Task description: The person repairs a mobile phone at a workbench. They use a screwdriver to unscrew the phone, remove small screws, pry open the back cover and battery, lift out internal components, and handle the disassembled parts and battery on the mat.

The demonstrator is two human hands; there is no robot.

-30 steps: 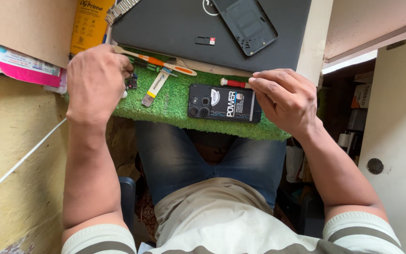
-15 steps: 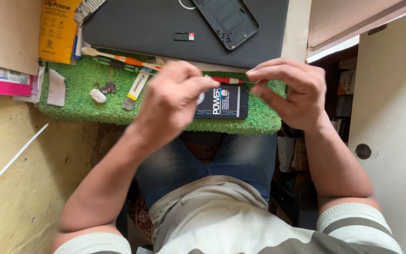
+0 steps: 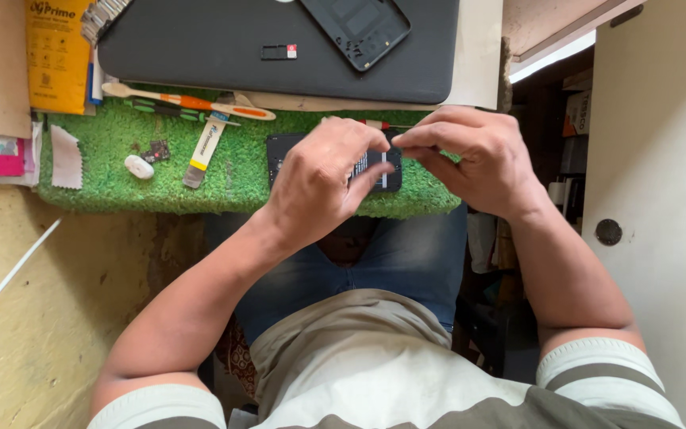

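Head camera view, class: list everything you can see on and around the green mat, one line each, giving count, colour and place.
Phone: one, black, on mat under both hands.
Grass mat: one, green, desk edge.
Laptop: one, dark grey, behind mat.
Phone frame: one, black, on laptop.
Pry tool: one, cream and orange, mat's back edge.
Small white piece: one, mat's left.
Yellow packet: one, far left.
Left hand: over phone.
Right hand: fingers pinching at phone's right end.

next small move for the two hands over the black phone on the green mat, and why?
Probably a small pinch-and-lift at the phone's right end. The left hand covers most of the black phone on the green mat, and the right hand has its fingertips drawn together at that end. What they grip is too small to tell.
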